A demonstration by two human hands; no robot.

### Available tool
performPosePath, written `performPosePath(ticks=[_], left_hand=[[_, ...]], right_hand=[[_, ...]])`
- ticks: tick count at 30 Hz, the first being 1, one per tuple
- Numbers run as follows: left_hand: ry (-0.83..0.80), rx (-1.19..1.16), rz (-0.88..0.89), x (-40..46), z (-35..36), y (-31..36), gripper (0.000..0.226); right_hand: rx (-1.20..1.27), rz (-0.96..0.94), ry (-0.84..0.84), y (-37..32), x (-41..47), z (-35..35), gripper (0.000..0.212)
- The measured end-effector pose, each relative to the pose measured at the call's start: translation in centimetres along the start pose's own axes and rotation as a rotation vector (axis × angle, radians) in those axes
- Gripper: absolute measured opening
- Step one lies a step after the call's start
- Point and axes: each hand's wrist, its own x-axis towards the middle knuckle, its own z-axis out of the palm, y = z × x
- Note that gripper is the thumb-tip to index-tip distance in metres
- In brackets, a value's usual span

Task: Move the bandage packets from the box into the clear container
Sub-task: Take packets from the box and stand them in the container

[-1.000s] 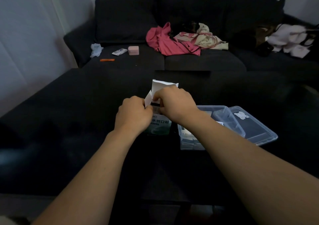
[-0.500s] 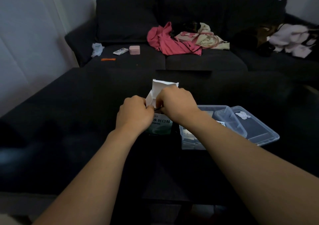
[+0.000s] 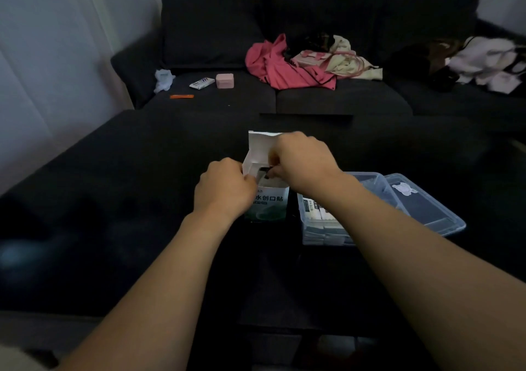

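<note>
Left hand (image 3: 225, 188) curled round the open bandage box (image 3: 267, 200) on the dark table (image 3: 284, 285), right hand (image 3: 301, 160) fingers pinching a dark packet (image 3: 263, 171) in the box top, clear container (image 3: 318, 228) just right, holding packets

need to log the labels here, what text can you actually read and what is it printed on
"水创口贴": front of the white and green box, its first characters hidden behind the left hand.
Small marks under that line: too small to read.
Print on the packets in the clear container: blurred.
Print on the white packet on the sofa: blurred.
</note>
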Motion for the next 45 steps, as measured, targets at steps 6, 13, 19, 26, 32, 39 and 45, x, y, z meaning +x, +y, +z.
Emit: performPosePath(ticks=[6, 13, 19, 26, 32, 39, 45], left_hand=[[-0.023, -0.002, -0.027, 0.1, 0.0, -0.2, 0.018], [-0.007, 0.029, -0.016, 0.0, 0.0, -0.2, 0.022], [-0.044, 0.014, -0.029, 0.2, -0.3, -0.1, 0.020], [-0.005, 0.003, 0.006, -0.3, -0.4, -0.2, 0.024], [0.218, -0.113, 0.028, -0.2, -0.2, -0.4, 0.039], [0.066, -0.854, 0.165, -2.9, 0.1, 2.1, 0.057], [-0.639, -1.094, -0.110, -4.8, 0.0, 3.6, 0.065]], right_hand=[[0.093, -0.033, 0.099, 0.7, -0.4, -0.6, 0.017], [0.265, -0.090, 0.158, 1.4, -0.3, -0.5, 0.016], [0.464, -0.071, 0.123, 2.9, -0.2, -1.0, 0.007], [0.811, 0.042, 0.154, 4.3, -1.4, -2.3, 0.007], [1.282, 0.175, 0.131, 6.0, -2.8, -3.2, 0.008], [1.367, 0.195, -0.161, 7.4, -4.6, -3.0, 0.013], [1.261, 0.108, -0.200, 6.9, -5.1, -3.4, 0.011]])
